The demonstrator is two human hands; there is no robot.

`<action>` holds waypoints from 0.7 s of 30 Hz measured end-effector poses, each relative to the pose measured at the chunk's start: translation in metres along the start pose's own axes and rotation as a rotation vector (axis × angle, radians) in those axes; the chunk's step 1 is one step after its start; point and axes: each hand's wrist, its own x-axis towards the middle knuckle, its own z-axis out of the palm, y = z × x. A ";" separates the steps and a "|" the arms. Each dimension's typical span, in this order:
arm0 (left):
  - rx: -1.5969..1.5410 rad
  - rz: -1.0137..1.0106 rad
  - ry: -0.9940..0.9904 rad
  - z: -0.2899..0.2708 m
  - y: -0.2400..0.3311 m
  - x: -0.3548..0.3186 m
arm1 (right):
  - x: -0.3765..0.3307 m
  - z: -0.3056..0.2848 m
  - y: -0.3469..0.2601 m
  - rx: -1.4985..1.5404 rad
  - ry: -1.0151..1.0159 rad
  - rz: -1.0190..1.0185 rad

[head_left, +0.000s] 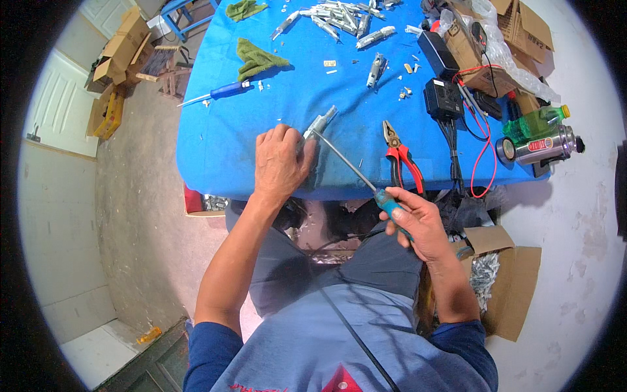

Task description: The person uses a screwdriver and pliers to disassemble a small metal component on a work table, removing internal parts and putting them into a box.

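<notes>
Two hands work over a blue table [222, 140]: left hand [279, 163] gripping a grey part [319, 123], right hand [418, 221] a screwdriver [356, 173].

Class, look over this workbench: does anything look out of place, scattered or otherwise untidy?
Yes. Small metal parts lie strewn across the far end of the blue table, with loose bits scattered nearer. Two green rags lie crumpled. Red and black cables trail over the table edge beside the pliers.
</notes>
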 end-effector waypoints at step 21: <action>-0.011 0.005 -0.001 0.000 -0.001 -0.002 | -0.007 -0.005 -0.039 -0.470 0.109 -0.206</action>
